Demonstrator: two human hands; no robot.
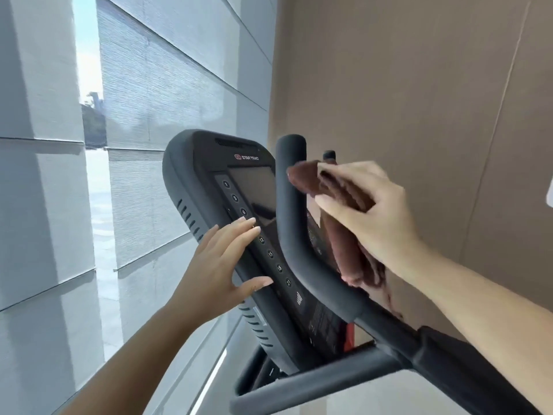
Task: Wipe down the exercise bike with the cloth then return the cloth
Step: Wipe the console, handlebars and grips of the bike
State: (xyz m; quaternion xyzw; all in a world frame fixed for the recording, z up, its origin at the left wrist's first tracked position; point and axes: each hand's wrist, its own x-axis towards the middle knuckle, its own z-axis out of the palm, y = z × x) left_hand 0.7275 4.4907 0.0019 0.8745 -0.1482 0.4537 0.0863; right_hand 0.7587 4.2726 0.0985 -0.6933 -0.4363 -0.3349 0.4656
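Tan wall (419,85) right; grey roller blinds (167,94) over bright window (89,70) left.

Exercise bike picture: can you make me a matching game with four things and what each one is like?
Things
1. dark brown folded cloth
2. black bike console
3. left hand
4. dark padded curved handlebar

Matches
A. fingers straight, resting on the console
B. rises in front of the screen
C. held by the right hand
D. has round numbered buttons

Pairs: 1-C, 2-D, 3-A, 4-B
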